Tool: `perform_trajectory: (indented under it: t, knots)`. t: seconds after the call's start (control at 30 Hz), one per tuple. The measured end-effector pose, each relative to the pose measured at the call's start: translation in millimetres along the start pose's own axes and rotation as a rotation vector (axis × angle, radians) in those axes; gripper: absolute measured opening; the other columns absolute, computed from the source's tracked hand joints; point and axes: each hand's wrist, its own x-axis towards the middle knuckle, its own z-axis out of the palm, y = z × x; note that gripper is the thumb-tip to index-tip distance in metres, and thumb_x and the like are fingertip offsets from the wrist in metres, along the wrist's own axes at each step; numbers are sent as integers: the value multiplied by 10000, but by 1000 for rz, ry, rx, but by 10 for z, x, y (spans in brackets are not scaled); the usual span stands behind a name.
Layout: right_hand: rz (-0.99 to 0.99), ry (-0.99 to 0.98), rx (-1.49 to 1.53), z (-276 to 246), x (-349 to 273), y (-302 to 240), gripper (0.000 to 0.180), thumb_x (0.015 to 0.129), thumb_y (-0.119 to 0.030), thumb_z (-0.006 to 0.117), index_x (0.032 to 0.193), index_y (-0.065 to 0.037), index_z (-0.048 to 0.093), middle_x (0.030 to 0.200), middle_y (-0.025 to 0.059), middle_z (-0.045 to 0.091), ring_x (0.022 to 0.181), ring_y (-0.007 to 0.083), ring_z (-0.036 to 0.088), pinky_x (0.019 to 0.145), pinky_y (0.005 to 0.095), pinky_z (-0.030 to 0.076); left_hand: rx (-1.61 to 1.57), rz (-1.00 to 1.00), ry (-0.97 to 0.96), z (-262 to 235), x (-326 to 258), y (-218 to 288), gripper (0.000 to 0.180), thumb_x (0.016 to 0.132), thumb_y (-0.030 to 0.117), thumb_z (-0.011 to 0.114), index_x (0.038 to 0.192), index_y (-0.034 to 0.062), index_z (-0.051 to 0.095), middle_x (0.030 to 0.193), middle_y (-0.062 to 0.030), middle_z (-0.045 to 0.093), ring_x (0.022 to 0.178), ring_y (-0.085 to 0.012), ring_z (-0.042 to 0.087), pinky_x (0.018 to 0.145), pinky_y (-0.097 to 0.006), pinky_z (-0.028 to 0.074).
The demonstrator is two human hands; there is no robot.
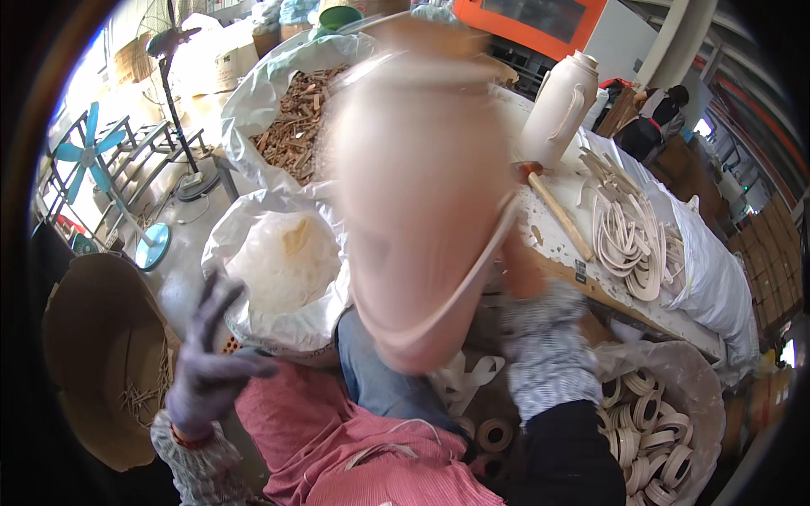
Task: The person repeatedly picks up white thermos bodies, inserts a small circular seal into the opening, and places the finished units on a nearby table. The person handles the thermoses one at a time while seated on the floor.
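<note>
A large pale pink plastic jug body point(422, 194), smeared by motion, hangs tilted in front of me above my lap. My right hand point(525, 268) is at its right side, beside the curved handle strip, and appears to hold it; the jug hides most of the fingers. My left hand point(211, 367), in a grey-purple glove, is raised at the left with fingers spread, empty and apart from the jug. A similar jug point(561, 105) with a handle stands upright on the white worktable point(540, 232). Near it lies a hammer point(561, 211) with a wooden handle.
Pale curved strips point(629, 236) are piled on the table's right. A bag of ring-shaped parts point(658, 430) stands below. To the left are a bag of brown chips point(291, 126), a bag of whitish film point(287, 257), a cardboard box point(101, 354) and a fan point(89, 156). Another person point(654, 118) is behind.
</note>
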Motion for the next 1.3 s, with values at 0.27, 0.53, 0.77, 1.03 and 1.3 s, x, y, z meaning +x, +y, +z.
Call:
perform_trajectory:
  t: [0.27,0.53,0.77,1.03,1.3]
  knots:
    - [-254,697,-364,-2515,765,-196,481,964,-83,529,1416,-123,369,1022,43,576,768,92,525,638,228,444,-314,-732,-13,202,-792,-492,348,722,39,679,1070,53,685,1159,-143,642,1164,-234,550,1082,-429,300]
    - [-329,742,-841,-2532,1434,1176,593,899,-48,537,1448,-148,337,1408,215,439,1253,371,471,1022,416,381,-565,-931,247,408,-696,-562,897,784,-1,656,1530,155,181,1381,-121,425,1019,-186,590,806,-281,510]
    - [-230,451,-1298,-1423,1351,1192,506,861,-87,565,1346,-94,423,1285,198,523,1168,385,511,975,469,397,-19,-701,-11,528,-741,-666,524,779,61,712,1280,41,560,1198,-119,623,1105,-225,595,939,-342,472]
    - [-105,-488,-1021,-315,-180,1460,337,949,-243,498,1244,-111,590,1292,64,589,1273,333,466,1042,478,317,-101,-363,-239,753,-88,-798,433,811,148,705,1216,44,592,1154,-161,633,998,-298,636,850,-369,511]
    - [-121,-445,-622,-333,138,1946,264,795,-139,657,1043,-52,675,1122,88,647,1051,297,559,954,398,417,-435,-947,555,501,-2053,-855,307,886,27,613,1190,-12,604,1074,-77,667,1011,-154,620,890,-288,492]
